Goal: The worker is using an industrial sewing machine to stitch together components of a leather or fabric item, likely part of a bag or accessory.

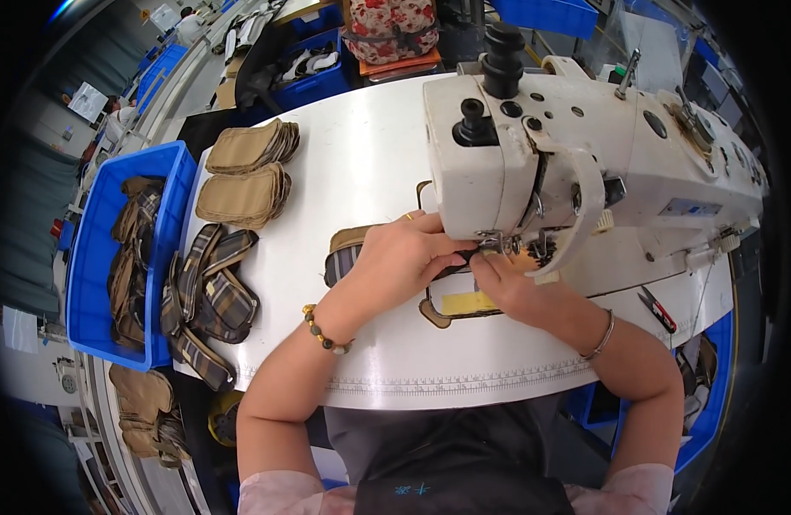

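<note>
A white sewing machine (pixel 481 172) stands over the worktable, its presser foot (pixel 498 244) just beyond my fingers. My left hand (pixel 395 262) is closed, thumb and fingers pinching the edge of a tan and striped fabric piece (pixel 344 259) that sticks out to the left from beneath it. Close to the presser foot, my right hand (pixel 514 285) is closed too, its fingertips at a dark edge of the fabric. The two hands nearly meet there, hiding most of the piece and the needle. A yellow strip (pixel 466 304) lies on the table below them.
Two stacks of tan fabric pieces (pixel 245 193) sit at the far left of the table (pixel 352 154). Nearer lies a pile of plaid pieces (pixel 215 296), beside a blue bin (pixel 125 343) of fabric. Red-handled snips (pixel 659 311) lie to the right. A printed ruler (pixel 447 383) follows the front edge.
</note>
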Tool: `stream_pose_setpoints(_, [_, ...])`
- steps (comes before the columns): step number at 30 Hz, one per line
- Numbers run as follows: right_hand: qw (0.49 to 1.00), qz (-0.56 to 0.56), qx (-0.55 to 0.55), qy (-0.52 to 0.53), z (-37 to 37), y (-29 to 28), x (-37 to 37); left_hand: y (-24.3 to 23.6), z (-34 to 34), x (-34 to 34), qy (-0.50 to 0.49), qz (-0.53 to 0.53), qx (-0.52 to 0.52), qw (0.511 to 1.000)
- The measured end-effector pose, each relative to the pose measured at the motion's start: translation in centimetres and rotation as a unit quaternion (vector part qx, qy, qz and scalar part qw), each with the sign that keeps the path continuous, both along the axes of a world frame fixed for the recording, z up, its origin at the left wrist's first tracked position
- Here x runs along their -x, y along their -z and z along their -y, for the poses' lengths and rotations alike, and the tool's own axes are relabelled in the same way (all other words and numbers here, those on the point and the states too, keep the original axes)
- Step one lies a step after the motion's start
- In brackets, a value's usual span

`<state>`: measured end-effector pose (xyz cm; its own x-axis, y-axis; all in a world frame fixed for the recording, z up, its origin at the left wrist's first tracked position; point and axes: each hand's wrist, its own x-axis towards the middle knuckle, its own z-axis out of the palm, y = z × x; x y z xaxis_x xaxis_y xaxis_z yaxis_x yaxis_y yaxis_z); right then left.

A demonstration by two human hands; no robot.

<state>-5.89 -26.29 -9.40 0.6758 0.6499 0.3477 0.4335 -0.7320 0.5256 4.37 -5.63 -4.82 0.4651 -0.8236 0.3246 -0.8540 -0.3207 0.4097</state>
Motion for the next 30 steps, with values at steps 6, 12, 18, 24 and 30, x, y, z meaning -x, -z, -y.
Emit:
stream_pose_setpoints(6, [0.997,0.006,0.069,-0.045,0.3,-0.5,0.1,0.0,0.2,-0.1,-0.008,0.037,-0.04,0.999])
stream_pose_setpoints(12, [0.988,-0.117,-0.104,0.003,-0.4,-1.9,1.8,-0.4,0.2,0.3,-0.013,0.073,-0.059,0.995])
stream_pose_setpoints(18, [0.98,-0.14,-0.144,-0.005,0.1,0.5,1.7,-0.5,0.6,0.9,-0.043,0.075,-0.074,0.994])
stream_pose_setpoints(24, [0.968,-0.174,-0.182,-0.011,0.3,1.3,1.1,-0.6,0.9,1.1,-0.068,0.051,-0.071,0.994])
stream_pose_setpoints(30, [0.963,-0.178,-0.2,-0.023,0.1,3.6,0.4,0.0,1.1,1.1,-0.088,0.068,-0.057,0.992])
